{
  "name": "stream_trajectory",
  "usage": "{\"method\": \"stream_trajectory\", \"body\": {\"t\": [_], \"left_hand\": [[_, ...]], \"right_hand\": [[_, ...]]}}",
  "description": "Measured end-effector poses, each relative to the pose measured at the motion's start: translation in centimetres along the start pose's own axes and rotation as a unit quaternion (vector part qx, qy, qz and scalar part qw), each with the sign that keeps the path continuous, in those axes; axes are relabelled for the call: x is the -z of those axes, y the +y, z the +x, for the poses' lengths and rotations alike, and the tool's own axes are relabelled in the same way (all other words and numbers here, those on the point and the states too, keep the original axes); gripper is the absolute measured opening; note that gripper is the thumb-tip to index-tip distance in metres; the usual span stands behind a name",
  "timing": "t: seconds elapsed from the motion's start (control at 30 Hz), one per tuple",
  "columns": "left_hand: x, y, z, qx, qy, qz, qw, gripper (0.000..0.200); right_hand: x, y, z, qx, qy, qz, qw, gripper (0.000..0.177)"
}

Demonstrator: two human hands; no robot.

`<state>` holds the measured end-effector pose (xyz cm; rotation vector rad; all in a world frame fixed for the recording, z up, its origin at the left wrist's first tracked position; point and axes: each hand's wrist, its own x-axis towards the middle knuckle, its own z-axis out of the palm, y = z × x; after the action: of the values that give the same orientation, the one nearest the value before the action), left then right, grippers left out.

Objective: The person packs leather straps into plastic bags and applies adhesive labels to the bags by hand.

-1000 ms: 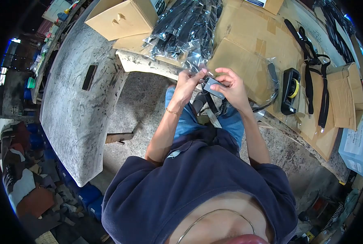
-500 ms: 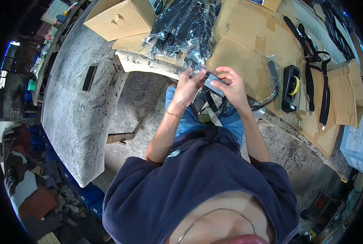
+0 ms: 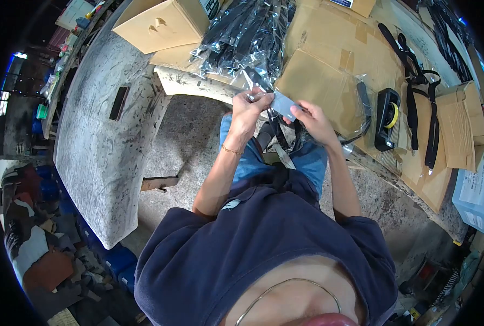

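In the head view, the grey card [image 3: 284, 105] is between the person's two hands, above the lap and just off the near edge of the bench [image 3: 190, 84]. It is flat and rectangular, pale grey and smooth, with straight edges. Its face is turned up to the camera, and it slants from upper left down to lower right. Small pale marks show near its lower right end, too small to read.

The right hand [image 3: 317, 124] has the card's lower right end in a closed grip, thumb on the upper face and fingers partly hidden beneath. The left hand [image 3: 247, 112] is at the other end, its grip closed in a pinch on a clear bag [image 3: 258, 76] with something black inside; whether it also has hold of the card, I cannot tell.

Dark straps [image 3: 276, 129] hang below the card, in front of the blue jeans [image 3: 238, 146]. Beyond the hands, a heap of black straps in clear wrapping [image 3: 247, 41] lies on the bench, between an open box [image 3: 166, 27] and a sheet of cardboard [image 3: 329, 68]. Over to the right stands a black tape dispenser [image 3: 384, 122] with a yellow roll, and near it lie loose black straps [image 3: 432, 127].
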<state>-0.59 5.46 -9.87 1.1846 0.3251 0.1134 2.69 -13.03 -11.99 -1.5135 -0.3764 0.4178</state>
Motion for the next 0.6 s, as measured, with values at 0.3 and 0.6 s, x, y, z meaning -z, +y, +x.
{"method": "stream_trajectory", "body": {"t": [0.3, 0.6], "left_hand": [[-0.2, -0.9, 0.6, -0.002, -0.015, -0.035, 0.999, 0.025], [2.8, 0.5, 2.4, 0.147, -0.011, -0.141, 0.979, 0.032]], "right_hand": [[-0.4, 0.8, 0.7, -0.021, -0.015, 0.066, 0.997, 0.014], [-1.0, 0.7, 0.5, -0.016, -0.005, 0.043, 0.999, 0.015]]}}
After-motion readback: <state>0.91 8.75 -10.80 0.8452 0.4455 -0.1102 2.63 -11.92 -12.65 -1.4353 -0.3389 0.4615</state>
